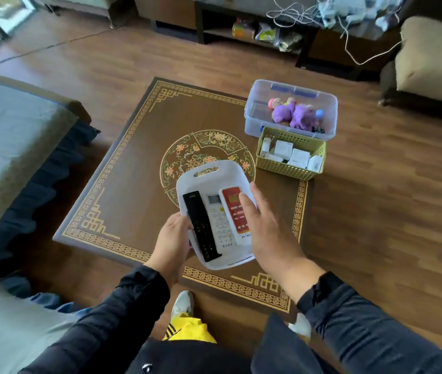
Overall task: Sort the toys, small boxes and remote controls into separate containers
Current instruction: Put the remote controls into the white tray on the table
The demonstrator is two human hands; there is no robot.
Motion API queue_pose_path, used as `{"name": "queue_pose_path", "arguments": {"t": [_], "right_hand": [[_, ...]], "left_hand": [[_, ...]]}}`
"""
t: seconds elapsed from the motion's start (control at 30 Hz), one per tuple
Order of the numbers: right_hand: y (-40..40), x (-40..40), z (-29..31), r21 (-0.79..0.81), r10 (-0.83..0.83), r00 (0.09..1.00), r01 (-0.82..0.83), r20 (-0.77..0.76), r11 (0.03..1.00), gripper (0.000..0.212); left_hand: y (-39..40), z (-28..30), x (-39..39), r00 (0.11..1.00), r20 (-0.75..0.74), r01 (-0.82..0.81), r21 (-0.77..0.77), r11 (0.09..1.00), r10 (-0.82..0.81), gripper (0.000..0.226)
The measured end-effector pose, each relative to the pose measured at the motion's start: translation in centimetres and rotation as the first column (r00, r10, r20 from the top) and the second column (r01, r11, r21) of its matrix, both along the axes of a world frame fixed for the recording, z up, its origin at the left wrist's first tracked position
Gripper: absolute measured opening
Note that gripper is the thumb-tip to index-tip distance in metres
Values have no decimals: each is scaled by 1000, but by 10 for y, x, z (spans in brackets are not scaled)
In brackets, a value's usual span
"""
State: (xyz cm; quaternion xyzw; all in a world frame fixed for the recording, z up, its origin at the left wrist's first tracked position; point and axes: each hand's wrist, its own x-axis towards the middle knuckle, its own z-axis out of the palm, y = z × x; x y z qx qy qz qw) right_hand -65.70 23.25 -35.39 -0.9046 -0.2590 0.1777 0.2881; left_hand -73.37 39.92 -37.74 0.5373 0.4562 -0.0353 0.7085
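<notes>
Down at the near edge of the low table (133, 147), the left hand (172, 242) gripped the left rim of the white basket (211, 179), thumb hooked over the wall beside the black remote (201, 225). The right hand (265, 228) lay along the basket's right side with its fingers fairly straight, fingertips resting on the red remote (234, 209) — whether it gripped the rim underneath could not be told. Between those two remotes lay a white remote (221, 225), its lower right partly overlapped by the red one. Farther off, at the table's far right corner, a green perforated basket (290, 168) held small white boxes (292, 155), and just behind it a clear plastic bin (257, 114) held purple toys (292, 114) — their details blurred, other small toys hard to make out.
</notes>
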Motion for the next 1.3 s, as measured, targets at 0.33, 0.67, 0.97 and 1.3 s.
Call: {"name": "queue_pose_path", "arguments": {"t": [0.33,0.67,0.97,1.3], "right_hand": [[-132,27,-8,-219,353,926,-320,132,922,60],[-145,43,-14,-112,364,925,-352,109,929,53],[-175,117,-23,-11,373,925,-373,72,928,50],[-251,260,-29,19,610,792,-610,-15,792,51]], "left_hand": [[-152,2,-24,964,-29,-267,-42,963,266,26],[-174,4,-20,954,-72,-295,-27,955,292,34],[-213,4,36,956,-61,-288,-13,958,287,33],[-337,-11,148,826,-118,-551,41,834,551,36]]}}
